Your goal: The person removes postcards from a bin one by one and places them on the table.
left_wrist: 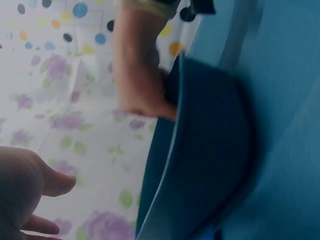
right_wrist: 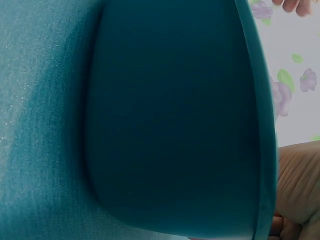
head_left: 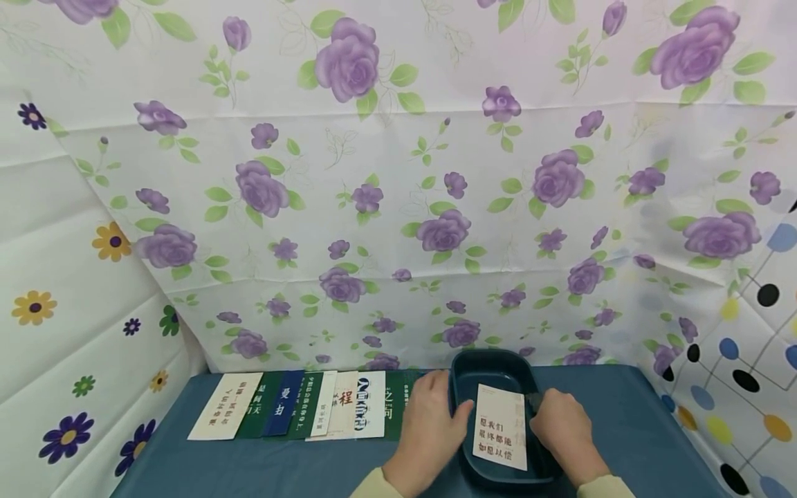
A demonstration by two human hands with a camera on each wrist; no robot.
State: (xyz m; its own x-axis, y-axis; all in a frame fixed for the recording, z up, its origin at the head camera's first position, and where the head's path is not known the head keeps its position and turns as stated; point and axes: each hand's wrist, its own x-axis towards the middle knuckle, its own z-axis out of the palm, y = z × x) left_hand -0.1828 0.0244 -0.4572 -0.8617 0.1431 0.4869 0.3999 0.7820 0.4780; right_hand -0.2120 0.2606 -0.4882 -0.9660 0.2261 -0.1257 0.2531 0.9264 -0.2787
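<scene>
A white card (head_left: 500,427) with printed characters lies tilted in a dark teal tray (head_left: 468,462). My right hand (head_left: 568,432) is at the tray's right side, fingers curled over the rim and down inside, close to the card's right edge. Its fingertips are hidden, so I cannot tell whether they pinch something. In the left wrist view the right hand (left_wrist: 142,80) reaches down behind the tray wall (left_wrist: 210,140). My left hand (head_left: 429,432) is beside the tray's left rim, its thumb apart from the fingers. Nothing shows in the left hand (left_wrist: 25,195) in its wrist view.
To the left, several overlapping cards lie in a row, among them a white card (head_left: 225,407), a blue card (head_left: 284,403) and a green card (head_left: 394,401). Blue cloth (head_left: 261,470) covers the table. Floral sheeting (head_left: 373,207) hangs behind, with patterned sheets at both sides.
</scene>
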